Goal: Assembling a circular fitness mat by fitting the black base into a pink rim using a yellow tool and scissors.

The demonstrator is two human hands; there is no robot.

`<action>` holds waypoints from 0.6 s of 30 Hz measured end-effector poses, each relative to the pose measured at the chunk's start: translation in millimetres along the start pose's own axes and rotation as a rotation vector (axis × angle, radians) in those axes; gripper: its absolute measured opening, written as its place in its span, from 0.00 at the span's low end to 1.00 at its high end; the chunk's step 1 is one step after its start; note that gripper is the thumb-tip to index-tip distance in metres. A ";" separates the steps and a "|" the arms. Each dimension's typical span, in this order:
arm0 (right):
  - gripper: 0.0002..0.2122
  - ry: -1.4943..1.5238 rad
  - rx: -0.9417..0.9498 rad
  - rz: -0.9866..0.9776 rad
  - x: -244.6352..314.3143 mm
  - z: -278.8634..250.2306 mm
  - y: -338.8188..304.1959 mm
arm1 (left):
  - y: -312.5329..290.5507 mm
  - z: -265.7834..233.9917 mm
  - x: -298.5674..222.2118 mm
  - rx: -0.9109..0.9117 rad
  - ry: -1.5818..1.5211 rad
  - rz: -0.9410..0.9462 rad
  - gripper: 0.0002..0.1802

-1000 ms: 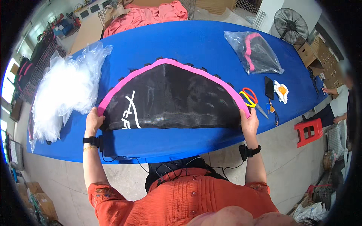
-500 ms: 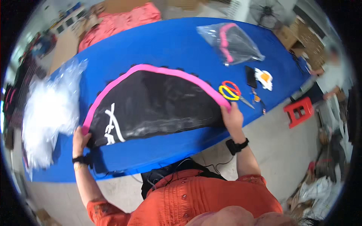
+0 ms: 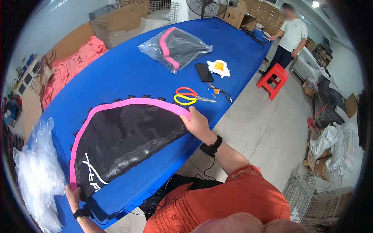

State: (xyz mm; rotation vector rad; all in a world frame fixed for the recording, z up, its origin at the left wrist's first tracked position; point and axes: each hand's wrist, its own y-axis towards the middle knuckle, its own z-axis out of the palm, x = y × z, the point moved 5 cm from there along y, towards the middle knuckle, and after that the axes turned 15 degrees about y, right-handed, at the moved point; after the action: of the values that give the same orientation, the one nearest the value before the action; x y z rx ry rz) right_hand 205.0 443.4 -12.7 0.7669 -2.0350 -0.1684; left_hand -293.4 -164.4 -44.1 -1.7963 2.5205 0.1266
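Note:
A black mesh mat (image 3: 128, 136), folded into a half circle, lies on the blue table (image 3: 128, 75). Pink trim with small black tabs runs along its curved edge, and white lettering marks its left part. My left hand (image 3: 73, 196) grips the near-left corner, fingers closed on the pink trim. At the opposite corner my right hand (image 3: 197, 124) pinches the trim's end between thumb and fingers. Just beyond the right hand are scissors (image 3: 200, 99) with one red and one yellow handle.
Clear plastic bags (image 3: 39, 174) are piled left of the mat. Farther off lie a bagged black-and-pink mat (image 3: 182, 46), a phone (image 3: 204, 72), an orange-and-white packet (image 3: 219, 67) and a keyring (image 3: 215, 91). A red stool (image 3: 272, 79) and another person (image 3: 289, 39) are beyond the table's right edge.
The view has swung to the right, bringing the standing person and the stool more fully into sight. Both hands still hold the mat's two corners.

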 end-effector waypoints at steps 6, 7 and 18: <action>0.18 0.030 -0.015 -0.008 -3.1 -1.3 1.4 | 2.5 6.3 2.9 -0.036 0.037 0.013 0.29; 0.19 0.056 0.002 -0.001 -3.9 2.0 2.2 | 4.8 7.4 12.9 0.018 -0.033 -0.016 0.29; 0.18 0.018 -0.010 0.047 -2.0 -3.0 -0.2 | 7.8 14.0 9.4 -0.074 -0.049 0.048 0.28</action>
State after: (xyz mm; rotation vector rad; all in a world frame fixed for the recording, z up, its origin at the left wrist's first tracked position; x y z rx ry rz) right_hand 208.3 444.9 -12.5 0.7111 -2.0321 -0.1443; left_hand -304.0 -169.4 -58.5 -1.7355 2.5586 0.2653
